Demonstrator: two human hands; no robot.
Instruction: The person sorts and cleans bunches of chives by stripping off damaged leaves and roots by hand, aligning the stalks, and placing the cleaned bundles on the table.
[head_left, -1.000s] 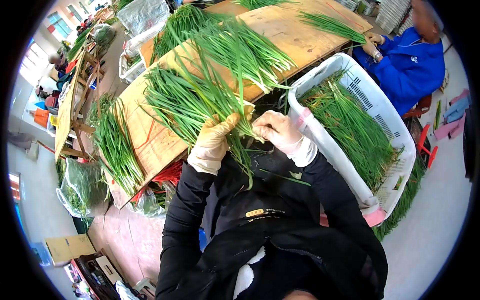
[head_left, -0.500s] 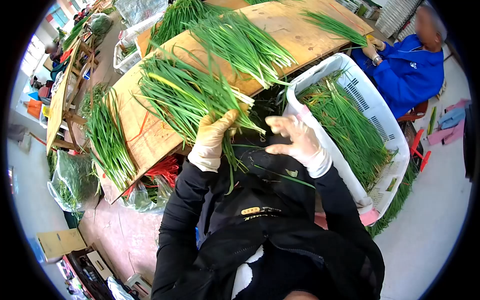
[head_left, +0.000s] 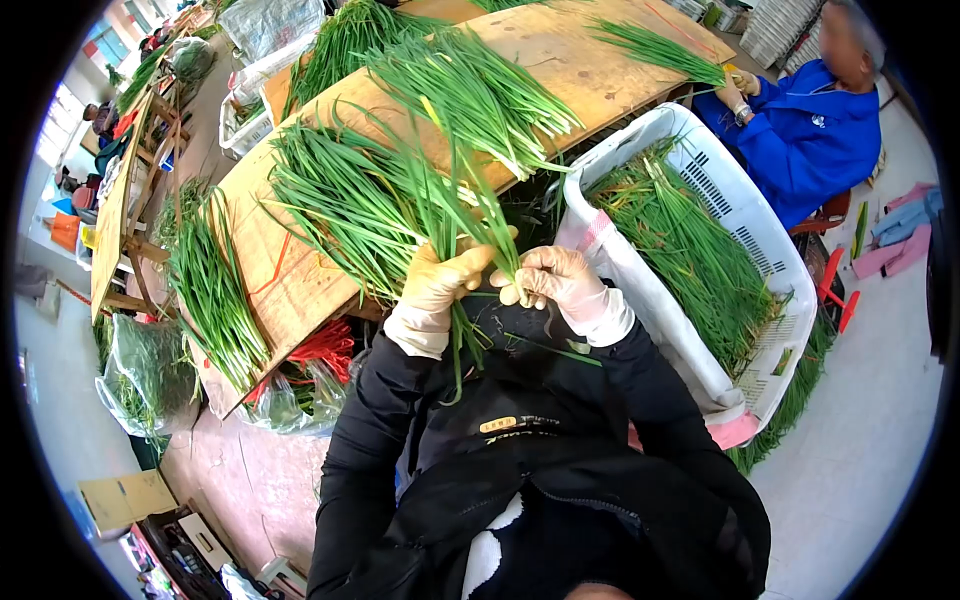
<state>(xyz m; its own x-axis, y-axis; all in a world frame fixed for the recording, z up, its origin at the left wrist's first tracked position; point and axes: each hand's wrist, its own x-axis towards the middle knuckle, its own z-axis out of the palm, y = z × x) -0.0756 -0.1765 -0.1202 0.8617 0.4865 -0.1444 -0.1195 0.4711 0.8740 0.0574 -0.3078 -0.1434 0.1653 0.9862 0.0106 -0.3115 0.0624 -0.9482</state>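
My left hand [head_left: 440,285], in a pale glove, is closed around some garlic chives [head_left: 478,212] at the table's near edge. My right hand [head_left: 556,287], gloved too, pinches the lower stem ends of these chives just right of the left hand. Green leaves rise from between the hands toward the table. Behind the left hand lies a loose bunch of chives [head_left: 345,190] on the wooden table, and another bunch [head_left: 480,95] lies farther back. A few loose leaves hang below my left hand over the dark apron.
A white plastic basket [head_left: 797,345] full of chives stands at my right. Across it sits a person in blue [head_left: 800,140] holding chives. One more bunch [head_left: 215,290] rests on the table's left end, above red ties [head_left: 325,345] and plastic bags [head_left: 150,370].
My right hand has moved left and closed from an open pose onto the stem ends. The chives between my hands now stand more upright.
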